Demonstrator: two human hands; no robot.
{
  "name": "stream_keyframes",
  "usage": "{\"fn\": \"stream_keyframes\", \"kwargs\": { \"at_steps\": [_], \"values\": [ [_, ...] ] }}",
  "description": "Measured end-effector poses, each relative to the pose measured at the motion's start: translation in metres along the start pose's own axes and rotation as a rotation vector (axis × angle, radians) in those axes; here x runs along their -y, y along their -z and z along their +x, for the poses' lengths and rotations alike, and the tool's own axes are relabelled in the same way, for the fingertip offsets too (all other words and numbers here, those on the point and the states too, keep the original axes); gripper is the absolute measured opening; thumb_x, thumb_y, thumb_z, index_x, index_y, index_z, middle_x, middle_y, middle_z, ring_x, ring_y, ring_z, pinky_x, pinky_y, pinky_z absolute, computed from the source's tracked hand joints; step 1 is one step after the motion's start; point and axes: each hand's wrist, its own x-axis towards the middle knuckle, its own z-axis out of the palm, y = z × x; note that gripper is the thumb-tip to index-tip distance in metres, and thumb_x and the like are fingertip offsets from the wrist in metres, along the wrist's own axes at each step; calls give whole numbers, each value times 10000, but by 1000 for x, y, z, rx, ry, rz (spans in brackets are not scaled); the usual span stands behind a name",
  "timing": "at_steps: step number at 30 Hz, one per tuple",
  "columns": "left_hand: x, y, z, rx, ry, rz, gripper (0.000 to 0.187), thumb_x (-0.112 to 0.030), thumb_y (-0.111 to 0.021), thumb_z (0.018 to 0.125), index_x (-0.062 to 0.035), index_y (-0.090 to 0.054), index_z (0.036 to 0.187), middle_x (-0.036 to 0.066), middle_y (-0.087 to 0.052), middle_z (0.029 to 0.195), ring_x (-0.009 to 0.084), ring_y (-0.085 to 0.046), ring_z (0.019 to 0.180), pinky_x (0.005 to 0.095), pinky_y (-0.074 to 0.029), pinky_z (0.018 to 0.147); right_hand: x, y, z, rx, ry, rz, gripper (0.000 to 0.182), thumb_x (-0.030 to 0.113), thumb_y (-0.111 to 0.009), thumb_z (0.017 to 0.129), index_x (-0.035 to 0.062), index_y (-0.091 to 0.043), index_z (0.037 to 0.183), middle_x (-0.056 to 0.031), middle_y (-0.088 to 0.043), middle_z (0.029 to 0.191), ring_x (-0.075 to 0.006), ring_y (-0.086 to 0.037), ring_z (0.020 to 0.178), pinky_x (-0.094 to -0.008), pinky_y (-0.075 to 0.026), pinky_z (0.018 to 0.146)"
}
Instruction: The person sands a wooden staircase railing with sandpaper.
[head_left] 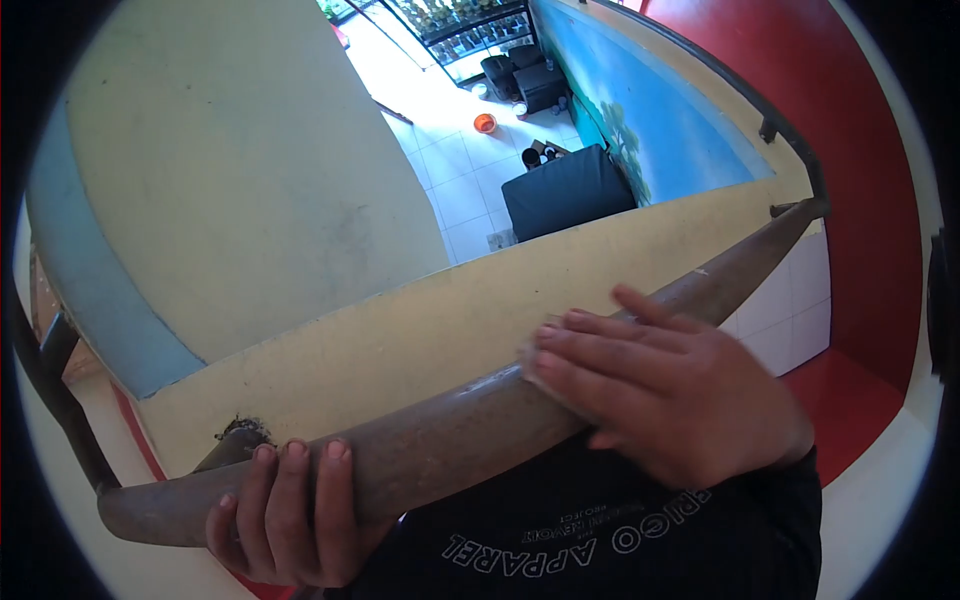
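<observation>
A brown-grey metal handrail [440,445] runs across the view, rising to the right, its surface dull and scuffed with a few worn spots. My left hand [290,515] is wrapped round its lower left part, fingers over the top. Further right, my right hand [660,385] lies over the rail and presses down a thin pale sheet [530,368] that looks like sandpaper. Most of that sheet is hidden under the fingers, and the hand is slightly blurred.
A cream wall ledge [560,275] lies just behind the rail, joined by a bracket [238,443]. Beyond and below are a tiled floor [455,175], a dark covered box-shaped thing [570,192] and an orange bucket [485,123]. A red wall [870,250] stands at the right.
</observation>
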Motion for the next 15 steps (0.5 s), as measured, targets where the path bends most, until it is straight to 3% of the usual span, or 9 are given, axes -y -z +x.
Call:
{"fn": "stream_keyframes", "kwargs": {
  "at_steps": [4, 7, 9, 10, 12, 13, 15],
  "values": [
    [3, -4, -2, -38, 5, -33, 450, -667, -553, 853, -262, -748, 858, -31, -705, 783, 180, -713, 746, 415, -447, 901, 6, 14, 4, 51, -23, 15, 506, 180, -684, 891, 42, -584, 1367, -178, -619, 1355, -320, -555, 1330, -558, -362, 1154],
    [1, -4, -3, -41, 6, -32, 436, -660, -551, 852, -272, -750, 863, -32, -707, 787, 177, -713, 746, 408, -447, 898, 11, -15, 25, -59, 102, 145, 474, 155, -672, 895, 28, -600, 1346, -178, -639, 1323, -324, -581, 1300, -555, -376, 1146],
    [3, -7, -4, -67, -7, -17, 435, -661, -548, 848, -276, -751, 864, -34, -708, 786, 172, -712, 744, 406, -445, 901, 8, 12, 13, 73, 48, 59, 492, 157, -678, 890, 26, -587, 1355, -178, -628, 1337, -324, -583, 1296, -549, -394, 1135],
    [5, -5, -3, -50, -7, -18, 459, -671, -554, 850, -254, -745, 865, -31, -711, 799, 178, -717, 769, 409, -450, 900, 8, 23, 13, 145, 25, 11, 500, 157, -681, 887, 24, -581, 1359, -178, -622, 1344, -324, -584, 1294, -546, -402, 1130],
    [4, -1, -1, -7, -19, -39, 509, -690, -564, 853, -211, -732, 865, -24, -718, 824, 189, -726, 818, 415, -461, 896, 9, -4, 30, 45, 102, 82, 520, 166, -696, 875, 21, -576, 1360, -176, -627, 1338, -330, -595, 1278, -518, -424, 1122],
    [2, -2, -1, -23, -17, -49, 480, -679, -558, 852, -234, -739, 866, -30, -714, 810, 181, -721, 793, 411, -455, 898, 11, -16, 32, -15, 121, 131, 530, 170, -703, 869, 20, -574, 1360, -175, -629, 1335, -333, -601, 1270, -504, -434, 1119],
    [1, -6, -2, -70, 18, -30, 428, -657, -546, 848, -282, -753, 867, -40, -708, 783, 167, -712, 742, 405, -445, 902, 9, 14, 19, 100, 37, 72, 539, 170, -716, 859, 13, -575, 1355, -179, -640, 1317, -341, -610, 1256, -481, -454, 1107]
  ]
}}
